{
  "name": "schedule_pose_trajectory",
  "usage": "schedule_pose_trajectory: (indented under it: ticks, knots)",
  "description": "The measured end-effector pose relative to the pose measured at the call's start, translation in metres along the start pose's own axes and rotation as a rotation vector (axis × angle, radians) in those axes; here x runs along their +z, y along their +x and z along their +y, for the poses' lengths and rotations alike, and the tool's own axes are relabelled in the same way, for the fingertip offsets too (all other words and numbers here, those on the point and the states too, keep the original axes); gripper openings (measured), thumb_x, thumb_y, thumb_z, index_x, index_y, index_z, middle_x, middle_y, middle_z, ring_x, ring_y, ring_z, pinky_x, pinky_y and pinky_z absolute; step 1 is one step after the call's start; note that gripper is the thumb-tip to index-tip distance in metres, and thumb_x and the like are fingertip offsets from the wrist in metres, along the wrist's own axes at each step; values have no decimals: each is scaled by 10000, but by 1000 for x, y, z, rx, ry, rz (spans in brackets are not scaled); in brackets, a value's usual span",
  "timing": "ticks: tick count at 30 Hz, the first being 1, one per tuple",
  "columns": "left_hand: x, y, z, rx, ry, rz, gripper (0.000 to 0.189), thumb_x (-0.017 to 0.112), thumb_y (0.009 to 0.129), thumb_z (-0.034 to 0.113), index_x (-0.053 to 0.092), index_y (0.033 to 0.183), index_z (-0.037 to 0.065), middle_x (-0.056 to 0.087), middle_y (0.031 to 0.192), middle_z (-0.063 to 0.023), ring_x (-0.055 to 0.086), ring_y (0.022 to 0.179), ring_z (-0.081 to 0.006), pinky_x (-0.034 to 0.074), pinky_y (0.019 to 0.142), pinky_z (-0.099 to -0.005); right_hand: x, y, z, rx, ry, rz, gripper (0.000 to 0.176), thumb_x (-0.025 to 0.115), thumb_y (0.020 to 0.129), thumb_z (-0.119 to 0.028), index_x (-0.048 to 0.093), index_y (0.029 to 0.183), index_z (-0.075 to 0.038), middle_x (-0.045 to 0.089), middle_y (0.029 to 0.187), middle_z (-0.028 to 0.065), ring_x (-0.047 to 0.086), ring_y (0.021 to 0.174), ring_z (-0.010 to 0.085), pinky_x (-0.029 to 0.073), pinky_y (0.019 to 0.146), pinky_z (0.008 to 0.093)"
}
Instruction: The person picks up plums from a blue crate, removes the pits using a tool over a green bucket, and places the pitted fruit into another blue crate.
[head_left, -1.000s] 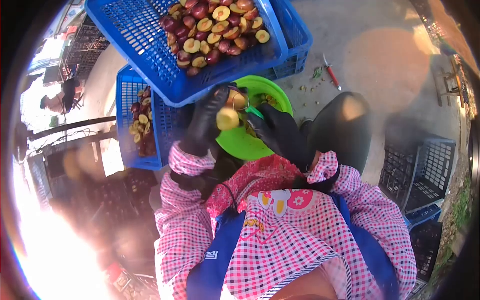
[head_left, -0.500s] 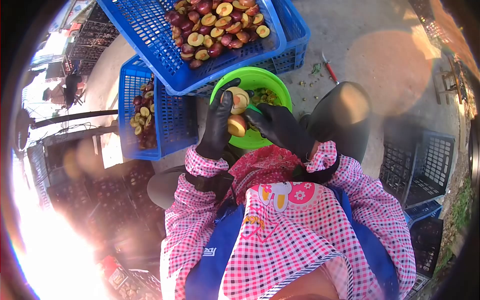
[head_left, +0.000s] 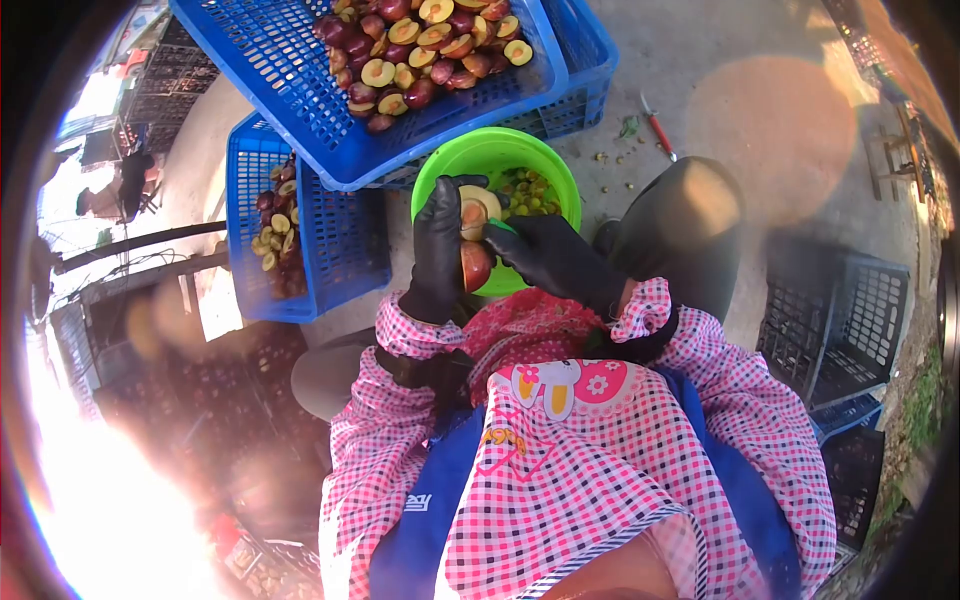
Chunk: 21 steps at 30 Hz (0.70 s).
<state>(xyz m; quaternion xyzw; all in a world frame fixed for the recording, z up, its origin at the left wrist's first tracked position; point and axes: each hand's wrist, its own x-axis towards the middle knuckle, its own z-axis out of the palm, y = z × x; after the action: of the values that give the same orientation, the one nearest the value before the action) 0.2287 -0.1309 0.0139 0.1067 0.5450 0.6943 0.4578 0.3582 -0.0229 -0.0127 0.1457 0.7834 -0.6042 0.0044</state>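
Observation:
My left hand (head_left: 437,240), in a black glove, is closed around two plum halves. The upper plum half (head_left: 474,218) shows its cut yellow face with the stone in the middle; the lower plum half (head_left: 477,268) shows red skin. Against the upper half, my right hand (head_left: 550,255), also black-gloved, grips a small green-handled tool (head_left: 503,227) whose working end is hidden. Both hands are over the near side of a bright green bucket (head_left: 566,180), which contains several small yellow-green pieces (head_left: 530,192).
A blue crate (head_left: 250,60) of halved plums (head_left: 420,60) rests tilted on another blue crate (head_left: 595,75). To its left stands a further blue crate (head_left: 318,250) with plum halves. Red-handled pruning shears (head_left: 660,135) lie on the floor. Black crates (head_left: 850,320) stand at right.
The lower plum half has turned in my left hand, from cut edge to more red skin. My right hand has shifted slightly down and left against the upper half.

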Motion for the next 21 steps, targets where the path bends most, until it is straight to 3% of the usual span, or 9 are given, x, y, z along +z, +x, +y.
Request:
schedule_pose_trajectory:
  ticks: [2,6,8,9,11,14,18,20,21]
  knots:
    - [-1,1,5,-32,22,5,462,400,1033,428,583,1118,13,660,953,-103,653,839,-186,546,746,-318,5,3,12,-266,-196,85,263,480,976,-299,600,1126,-119,619,771,146,637,685,342,493,608,447]
    - [3,5,17,-123,37,-65,462,408,1032,423,596,1082,5,664,913,-101,649,794,-175,543,713,-311,-8,4,1,-354,-39,38,301,476,982,-379,596,1048,-111,565,644,88,578,527,266,452,490,394]
    - [2,7,17,-154,13,-106,456,413,1031,418,596,1086,4,664,919,-103,649,804,-176,542,724,-314,-22,0,-15,359,749,-422,487,365,1025,-465,584,850,-67,402,477,-3,388,370,118,307,387,267]
    - [-1,9,15,-47,31,-198,460,410,1032,416,602,1082,1,664,925,-102,647,808,-177,539,737,-315,-21,-3,-14,360,749,-421,487,365,1025,-465,584,850,-67,402,477,-3,388,370,118,307,387,267]
    - [-9,17,10,68,50,-287,464,408,1033,414,608,1077,-3,664,930,-101,646,813,-178,536,750,-316,-16,-8,-14,454,1455,-633,498,343,1018,-516,526,776,-120,327,465,-50,258,331,64,204,339,231]
    - [-12,25,8,395,626,-245,481,399,1034,409,628,1048,-13,668,970,-110,647,849,-178,526,766,-316,0,-6,-1,355,1771,-814,512,344,1011,-534,513,771,-114,310,468,-54,250,334,59,212,330,234]
    - [-9,26,10,238,470,22,459,419,1026,398,654,1018,4,688,923,-110,664,819,-200,523,737,-328,3,-9,-10,321,1716,-737,515,341,1007,-544,514,781,-115,316,467,-46,259,338,64,205,335,237]
    - [-14,24,15,129,495,156,434,441,1016,397,658,1026,21,699,890,-131,680,796,-222,526,721,-341,3,-12,-19,310,1337,-597,519,369,996,-558,563,850,-99,328,473,-27,280,337,79,235,342,231]
    - [-12,22,20,280,904,220,415,458,1005,402,657,1029,39,697,863,-163,684,782,-261,528,708,-353,4,-12,-19,308,1334,-601,519,369,996,-558,563,850,-99,328,473,-27,280,337,79,235,342,231]
